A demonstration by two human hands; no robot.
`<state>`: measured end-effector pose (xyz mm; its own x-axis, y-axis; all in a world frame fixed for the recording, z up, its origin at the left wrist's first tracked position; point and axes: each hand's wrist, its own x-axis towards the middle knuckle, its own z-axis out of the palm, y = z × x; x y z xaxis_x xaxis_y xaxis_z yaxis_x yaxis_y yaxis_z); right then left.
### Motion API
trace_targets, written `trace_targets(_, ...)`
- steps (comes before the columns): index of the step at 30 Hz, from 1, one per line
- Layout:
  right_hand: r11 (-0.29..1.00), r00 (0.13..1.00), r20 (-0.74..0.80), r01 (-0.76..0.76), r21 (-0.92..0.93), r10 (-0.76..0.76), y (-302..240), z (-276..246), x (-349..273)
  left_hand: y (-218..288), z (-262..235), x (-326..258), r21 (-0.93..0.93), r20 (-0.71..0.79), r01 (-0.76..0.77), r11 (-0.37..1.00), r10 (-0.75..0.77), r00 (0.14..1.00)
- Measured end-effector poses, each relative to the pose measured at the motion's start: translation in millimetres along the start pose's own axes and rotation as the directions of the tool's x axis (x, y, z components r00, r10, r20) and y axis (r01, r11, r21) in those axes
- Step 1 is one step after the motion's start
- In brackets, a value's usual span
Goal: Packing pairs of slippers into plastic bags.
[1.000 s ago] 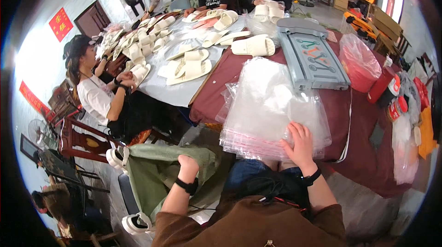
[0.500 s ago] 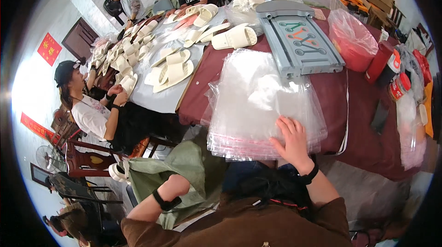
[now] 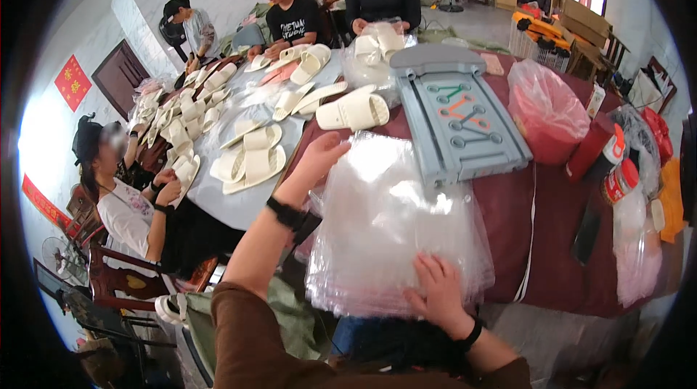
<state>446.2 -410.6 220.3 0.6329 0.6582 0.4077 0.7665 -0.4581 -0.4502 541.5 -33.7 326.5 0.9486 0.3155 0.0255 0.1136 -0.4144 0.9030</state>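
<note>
A stack of clear plastic bags [image 3: 385,215] lies at the near edge of the table in front of me. My right hand [image 3: 437,291] rests flat on its near right part, fingers spread. Stretched forward at the stack's far left corner, my left hand [image 3: 321,160] has its fingers extended and holds nothing I can see. Just beyond those fingers is a pair of cream slippers [image 3: 353,110]. A grey plastic step stool [image 3: 465,117] lies at the stack's far right, overlapping its corner.
Many cream slippers [image 3: 254,157] cover the grey tabletop at left, where several people work. To the right stand a red tub in plastic [image 3: 548,113], a red bottle [image 3: 589,146] and a red-lidded jar [image 3: 621,181]. A green sack [image 3: 287,316] hangs below, beside a wooden chair [image 3: 131,280].
My left hand has come up from beside the green sack to the far left corner of the bag stack. My right hand stays on the bags. The view has tilted upward.
</note>
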Motion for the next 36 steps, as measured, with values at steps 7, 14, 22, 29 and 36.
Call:
trace_targets(7,0.998,0.992,0.124,-0.028,0.059,0.02,6,-10,7,-80,25,155,0.029,-0.232,0.122,0.992,-0.112,0.966)
trace_targets(14,0.992,0.992,0.129,-0.029,0.124,0.013,-2,-13,12,-101,-1,169,-0.385,-0.297,0.012,0.923,-0.137,0.945)
trace_targets(22,0.998,0.994,0.112,-0.011,0.057,0.005,2,-2,6,39,-72,71,-0.536,-0.422,-0.413,0.736,0.189,0.886)
trace_targets(29,1.0,0.995,0.097,0.007,0.026,-0.009,4,-2,-1,150,-46,-78,-0.576,-0.363,-0.493,0.652,0.336,0.869)
trace_targets(36,0.88,0.991,0.073,0.064,0.471,-0.111,-43,-49,-1,145,52,-192,-0.679,-0.39,-0.475,0.56,0.273,0.879)
